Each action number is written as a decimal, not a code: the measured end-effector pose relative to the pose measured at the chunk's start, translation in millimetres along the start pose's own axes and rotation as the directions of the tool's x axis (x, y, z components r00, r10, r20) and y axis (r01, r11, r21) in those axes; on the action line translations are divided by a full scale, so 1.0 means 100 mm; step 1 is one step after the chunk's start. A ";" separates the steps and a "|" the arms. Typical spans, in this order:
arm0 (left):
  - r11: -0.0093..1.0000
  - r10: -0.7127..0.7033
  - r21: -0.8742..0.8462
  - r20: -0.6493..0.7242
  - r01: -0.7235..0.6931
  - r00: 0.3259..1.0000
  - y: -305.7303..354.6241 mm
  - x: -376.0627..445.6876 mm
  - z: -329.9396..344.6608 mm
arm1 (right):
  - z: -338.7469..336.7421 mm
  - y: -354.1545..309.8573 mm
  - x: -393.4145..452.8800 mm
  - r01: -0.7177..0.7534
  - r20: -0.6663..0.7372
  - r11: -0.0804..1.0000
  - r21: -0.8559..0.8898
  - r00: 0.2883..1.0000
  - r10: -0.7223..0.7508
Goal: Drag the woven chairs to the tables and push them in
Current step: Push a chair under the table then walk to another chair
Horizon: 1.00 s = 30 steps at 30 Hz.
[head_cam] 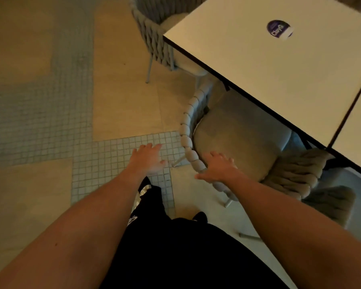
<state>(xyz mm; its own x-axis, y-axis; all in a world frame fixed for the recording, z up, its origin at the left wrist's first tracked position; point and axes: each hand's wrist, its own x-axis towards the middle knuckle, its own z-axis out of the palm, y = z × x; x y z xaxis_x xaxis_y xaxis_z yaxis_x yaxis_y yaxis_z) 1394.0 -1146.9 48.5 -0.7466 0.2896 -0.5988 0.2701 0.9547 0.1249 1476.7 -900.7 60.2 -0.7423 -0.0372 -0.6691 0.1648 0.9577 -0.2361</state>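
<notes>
A woven chair (pixel 233 138) with a thick braided grey backrest and a pale seat cushion stands partly tucked under the white table (pixel 269 65). My right hand (pixel 217 167) hovers with spread fingers over the chair's braided back rim; I cannot tell whether it touches. My left hand (pixel 148 159) is open in the air over the mosaic floor, left of the chair and holding nothing. A second woven chair (pixel 154 36) sits pushed in at the table's far left corner.
A round purple sticker (pixel 279 29) lies on the tabletop. A second tabletop (pixel 358 134) joins at the right. Another woven chair (pixel 313 184) stands right of mine. My dark-trousered legs (pixel 150 205) are below. Tiled floor (pixel 50 122) spreads left.
</notes>
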 end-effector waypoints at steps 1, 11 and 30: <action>1.000 -0.008 -0.016 0.005 0.008 1.000 -0.10 0.02 -0.03 | -0.06 -0.10 0.07 0.015 0.005 1.000 -0.015 1.000 -0.015; 0.979 -0.104 -0.175 0.006 0.103 0.995 -1.30 0.44 -0.67 | -0.62 -1.32 1.09 0.060 0.055 0.994 -0.096 0.997 -0.055; 0.963 -0.184 -0.200 -0.002 0.180 0.983 -2.97 1.07 -1.61 | -1.45 -2.89 2.39 0.129 0.066 0.977 -0.171 0.991 -0.120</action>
<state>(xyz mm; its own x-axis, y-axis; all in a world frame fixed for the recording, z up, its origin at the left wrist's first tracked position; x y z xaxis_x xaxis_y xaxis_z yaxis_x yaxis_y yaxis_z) 1135.8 -1388.2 74.6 -0.7849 0.1095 -0.6099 0.0045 0.9853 0.1710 1158.0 -1144.7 70.7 -0.7120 -0.1703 -0.6812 -0.0462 0.9794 -0.1966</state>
